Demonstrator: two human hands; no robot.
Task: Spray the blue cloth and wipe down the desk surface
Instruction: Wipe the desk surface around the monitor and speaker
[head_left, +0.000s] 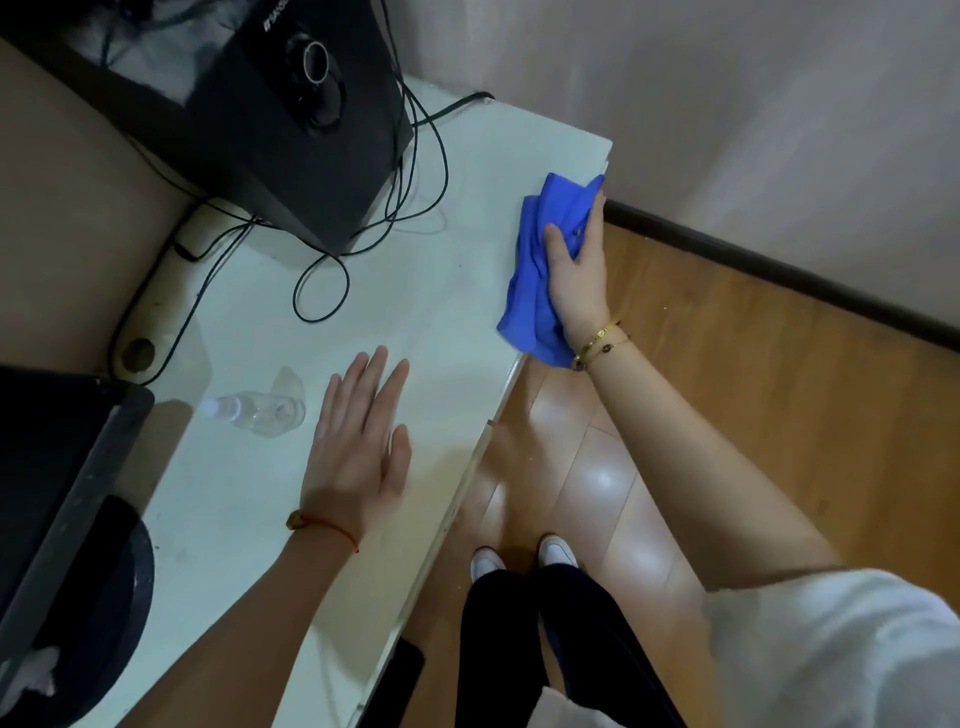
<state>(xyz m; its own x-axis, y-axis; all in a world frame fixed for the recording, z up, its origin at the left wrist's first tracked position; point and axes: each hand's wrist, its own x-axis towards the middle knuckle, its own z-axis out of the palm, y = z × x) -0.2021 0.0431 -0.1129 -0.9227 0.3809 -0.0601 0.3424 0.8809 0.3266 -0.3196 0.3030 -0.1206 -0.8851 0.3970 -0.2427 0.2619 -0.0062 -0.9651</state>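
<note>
The blue cloth (535, 270) lies bunched along the right edge of the white desk (415, 291), partly hanging over it. My right hand (576, 270) presses down on the cloth, fingers gripping its folds. My left hand (358, 447) rests flat on the desk near the front, fingers spread, holding nothing. A small clear spray bottle (260, 410) lies on its side on the desk just left of my left hand.
A black speaker (301, 119) stands at the back of the desk with black cables (322, 280) looping in front of it. A dark monitor and its stand (67, 499) fill the left side. Wooden floor (727, 374) lies to the right.
</note>
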